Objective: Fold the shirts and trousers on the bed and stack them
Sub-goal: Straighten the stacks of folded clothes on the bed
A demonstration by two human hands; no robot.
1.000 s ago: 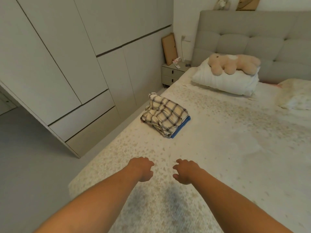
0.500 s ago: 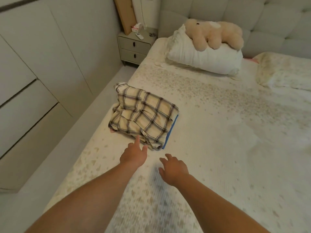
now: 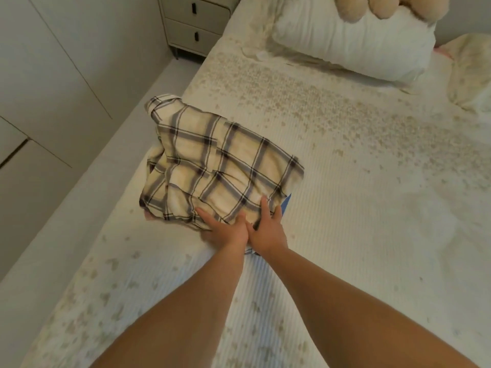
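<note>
Both hands have just reached the plaid shirt (image 3: 220,166) at the bed's (image 3: 345,208) left edge — left hand (image 3: 225,232) and right hand (image 3: 267,229) press flat-fingered on its near hem, gripping nothing yet — folding looks about to start.

Nothing readable here, no labels, brands or numbers on the plaid shirt (image 3: 212,168), bed (image 3: 345,208) or nightstand (image 3: 191,25).

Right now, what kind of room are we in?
Most likely a bedroom. There is a bed with a white pillow, a nightstand with drawers beside it, and a plaid shirt on the bedcover.
</note>
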